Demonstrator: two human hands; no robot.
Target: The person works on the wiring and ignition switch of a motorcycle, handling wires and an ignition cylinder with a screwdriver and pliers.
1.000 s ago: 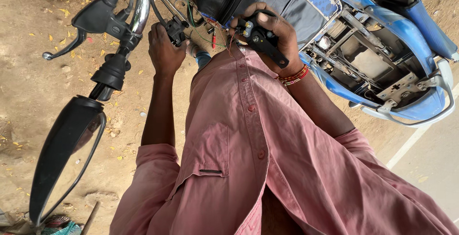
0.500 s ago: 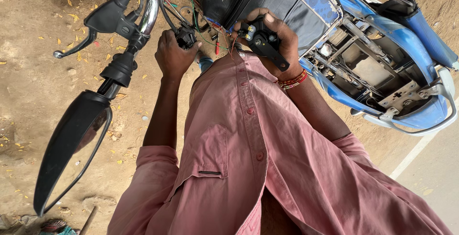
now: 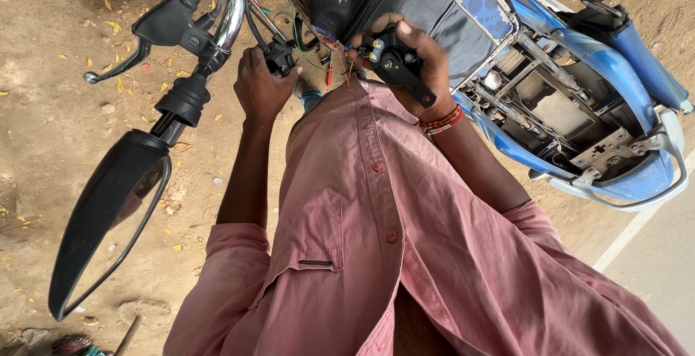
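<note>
Up at twelve o'clock, both hands are working at a motorcycle's handlebar wiring.
Right hand: the right hand (image 3: 427,66) is wrapping closed around a black switch housing (image 3: 394,63), thumb lying on top, fingers curling underneath.
Switch housing: it is sitting inside that grip, its blunt end sticking out toward five o'clock; hard moulded plastic with small pale buttons on the face.
Left hand: the left hand (image 3: 259,86) is closing on a small black clamp piece (image 3: 279,55) at its fingertips, toward one o'clock of the knuckles.
Wires: thin red and green wires (image 3: 322,52) are hanging loose between the two hands.
Handlebar: a chrome handlebar (image 3: 230,12) is running toward ten o'clock, carrying a ribbed black rubber grip (image 3: 184,99) and a dark lever (image 3: 123,63).
Mirror: a long oval black mirror (image 3: 108,218) is lying toward eight o'clock.
Bike body: glossy blue panels (image 3: 637,44) are framing exposed metal brackets at three o'clock.
Wrist: beaded red bangles (image 3: 441,120) are circling the right wrist.
</note>
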